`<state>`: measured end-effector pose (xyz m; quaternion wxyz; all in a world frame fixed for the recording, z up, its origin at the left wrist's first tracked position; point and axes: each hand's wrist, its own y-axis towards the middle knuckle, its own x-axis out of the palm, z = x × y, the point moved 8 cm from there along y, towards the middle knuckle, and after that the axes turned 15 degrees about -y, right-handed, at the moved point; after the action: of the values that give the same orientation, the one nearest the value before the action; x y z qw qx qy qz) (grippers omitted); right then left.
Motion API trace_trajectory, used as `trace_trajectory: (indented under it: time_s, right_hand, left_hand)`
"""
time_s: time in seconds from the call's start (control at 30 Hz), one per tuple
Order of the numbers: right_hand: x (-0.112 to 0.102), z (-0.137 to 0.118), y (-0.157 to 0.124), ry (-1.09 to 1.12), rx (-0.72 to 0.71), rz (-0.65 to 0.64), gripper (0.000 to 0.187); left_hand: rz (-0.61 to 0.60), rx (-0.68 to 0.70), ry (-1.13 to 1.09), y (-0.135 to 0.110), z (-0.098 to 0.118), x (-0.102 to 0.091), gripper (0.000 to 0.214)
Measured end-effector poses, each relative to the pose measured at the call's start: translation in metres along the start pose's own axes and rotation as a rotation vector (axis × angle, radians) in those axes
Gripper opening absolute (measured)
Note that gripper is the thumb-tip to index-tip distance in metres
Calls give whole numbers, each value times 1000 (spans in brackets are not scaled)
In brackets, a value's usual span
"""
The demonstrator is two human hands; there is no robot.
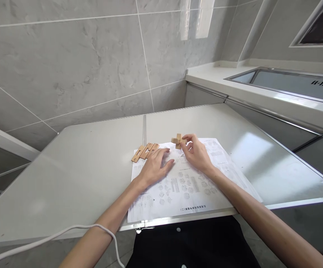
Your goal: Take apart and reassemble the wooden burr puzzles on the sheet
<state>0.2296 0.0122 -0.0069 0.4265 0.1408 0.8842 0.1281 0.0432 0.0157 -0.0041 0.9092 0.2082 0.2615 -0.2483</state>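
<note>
A printed instruction sheet with small diagrams lies on the grey table. My right hand pinches a small cross of joined wooden puzzle pieces just above the sheet's far edge. My left hand rests flat on the sheet, fingers stretched out. Its fingertips lie next to several loose notched wooden bars at the sheet's far left corner.
A tiled wall rises behind the table. To the right runs a white counter with a sunken steel sink. A white cable crosses my left forearm at the near edge.
</note>
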Motion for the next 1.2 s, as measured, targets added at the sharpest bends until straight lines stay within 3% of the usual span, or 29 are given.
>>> trace_trajectory:
  time_s: [0.1,0.27,0.43,0.7,1.03,1.1,1.2]
  right_hand:
    - [5,-14,-7,89,-85,-53,25]
    - [11,-31,-15,261,-213,-135,20]
    - [17,-31,-16,383,-200,-239,24]
    - [23,-38,-15,426,-240,-395,19]
    - [25,-30,-15,331,-189,-274,18]
    - [27,-30,-15,395,-183,-327,19]
    - [36,-31,-19,557,-134,-537,24]
  left_hand:
    - [55,-89,-122,1,-7,-4,46]
    - [-18,-126,-348,4,-5,0,41]
    - [5,-89,-501,6,-1,-3,44]
    - [111,-72,-566,5,-5,-13,54]
    - [151,-44,-467,4,2,-14,53]
    - [143,-44,-482,4,4,-14,53]
    - [106,-36,-521,5,7,-15,52]
